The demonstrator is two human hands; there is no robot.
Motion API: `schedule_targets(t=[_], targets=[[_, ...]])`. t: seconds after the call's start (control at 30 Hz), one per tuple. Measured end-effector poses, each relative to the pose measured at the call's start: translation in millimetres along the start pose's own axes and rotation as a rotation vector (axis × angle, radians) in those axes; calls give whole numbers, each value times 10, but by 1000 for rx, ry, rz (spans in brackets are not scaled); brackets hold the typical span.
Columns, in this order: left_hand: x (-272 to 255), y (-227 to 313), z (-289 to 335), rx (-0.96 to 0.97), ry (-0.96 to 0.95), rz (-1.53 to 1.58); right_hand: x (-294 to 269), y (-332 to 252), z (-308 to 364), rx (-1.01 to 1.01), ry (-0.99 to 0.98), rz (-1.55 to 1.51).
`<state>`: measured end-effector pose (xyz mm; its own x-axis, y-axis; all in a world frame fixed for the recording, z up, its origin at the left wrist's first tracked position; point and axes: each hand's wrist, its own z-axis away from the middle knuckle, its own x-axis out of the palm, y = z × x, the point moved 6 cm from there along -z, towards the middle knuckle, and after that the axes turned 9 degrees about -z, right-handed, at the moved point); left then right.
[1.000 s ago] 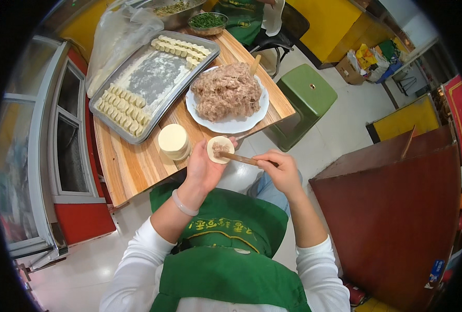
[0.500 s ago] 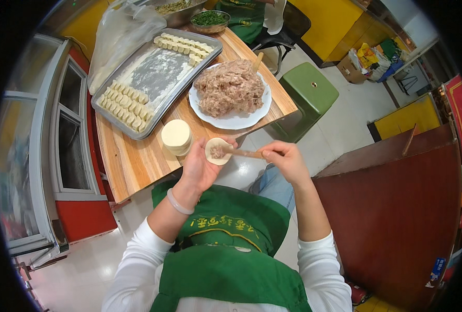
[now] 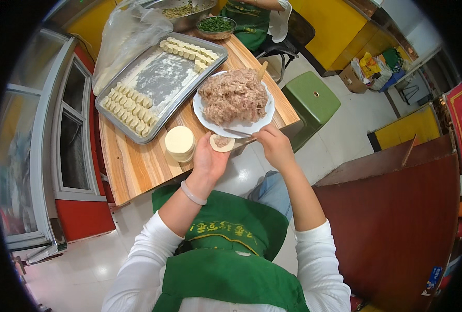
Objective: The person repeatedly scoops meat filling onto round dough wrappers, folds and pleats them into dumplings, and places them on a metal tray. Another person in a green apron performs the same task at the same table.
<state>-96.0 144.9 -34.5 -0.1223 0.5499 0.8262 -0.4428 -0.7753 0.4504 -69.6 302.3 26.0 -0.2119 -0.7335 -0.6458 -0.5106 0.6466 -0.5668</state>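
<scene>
A round dumpling wrapper [image 3: 225,148] with a dab of minced meat on it rests in the fingers of my left hand [image 3: 209,162], tilted. My right hand [image 3: 273,145] pinches a thin filling stick [image 3: 239,132], whose tip lies by the near rim of a white plate [image 3: 201,115]. That plate bears a big mound of minced meat [image 3: 233,96], with a wooden handle [image 3: 262,70] standing out of its far side. Just left of my left hand is a stack of round wrappers [image 3: 180,141]. Beyond it, a metal tray [image 3: 160,73] dusted with flour holds rows of folded dumplings [image 3: 129,110].
The wooden table [image 3: 121,171] carries a clear plastic bag [image 3: 132,36], a bowl of chopped greens [image 3: 216,25] and a metal basin [image 3: 181,13] at the back. A person in a green apron [image 3: 246,23] sits beyond. A green stool [image 3: 311,101] stands right of the table.
My right hand has drawn the stick away from the wrapper, up toward the plate's near edge. My left hand has shifted slightly right and tilted the wrapper.
</scene>
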Motion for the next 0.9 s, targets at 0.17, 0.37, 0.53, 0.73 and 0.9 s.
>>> schedule_targets(t=[0.17, 0.37, 0.53, 0.73, 0.9], targets=[[50, 54, 28, -27, -61, -14, -38, -285, 195, -57, 6, -30], [-16, 45, 43, -33, -41, -9, -119, -293, 409, 58, 67, -52], [34, 17, -9, -60, -73, 4, -60, -231, 167, 52, 73, -54], [12, 29, 102, -85, -50, -51, -17, -433, 415, -136, -8, 106], [10, 49, 380, -102, -36, -152, -171, -142, 610, 359, 137, -506]])
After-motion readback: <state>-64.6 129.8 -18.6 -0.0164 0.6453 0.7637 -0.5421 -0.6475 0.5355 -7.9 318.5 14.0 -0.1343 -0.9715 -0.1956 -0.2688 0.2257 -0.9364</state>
